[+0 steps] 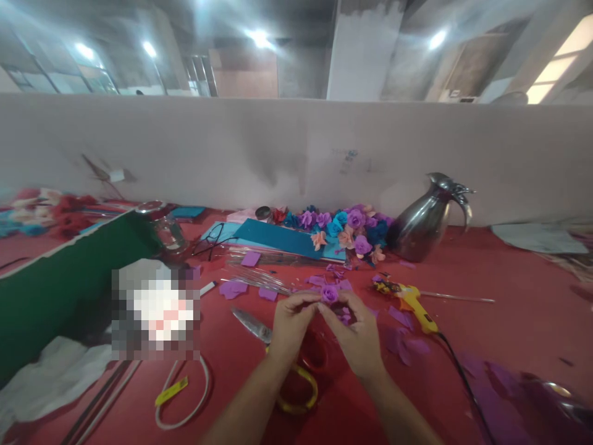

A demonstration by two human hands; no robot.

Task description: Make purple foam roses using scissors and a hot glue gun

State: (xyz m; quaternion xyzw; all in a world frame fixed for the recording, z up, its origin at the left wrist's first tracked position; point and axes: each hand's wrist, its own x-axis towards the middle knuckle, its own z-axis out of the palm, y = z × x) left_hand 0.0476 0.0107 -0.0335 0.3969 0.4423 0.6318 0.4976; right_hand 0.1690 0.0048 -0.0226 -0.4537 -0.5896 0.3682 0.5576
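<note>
A small purple paper flower (330, 294) is pinched between my two hands above the red table. My left hand (293, 318) grips it from the left, and my right hand (356, 330) from the right, with thumbs and fingertips meeting just under the bloom. Scissors (296, 389) with yellow handles lie partly hidden beneath my left wrist, blades toward the upper left. Loose purple paper petals (234, 288) are scattered around both hands. To the right rests a yellow glue gun (419, 309) with its black cord running toward the front edge.
Colourful paper flowers (354, 228) are heaped at the back near a metal jug (421, 222). Blue sheets (282, 237), eyeglasses (215, 241) and thin wires (254, 275) lie ahead. A green divider (69, 278), glass jar (167, 228) and white cable loop (206, 386) are on the left.
</note>
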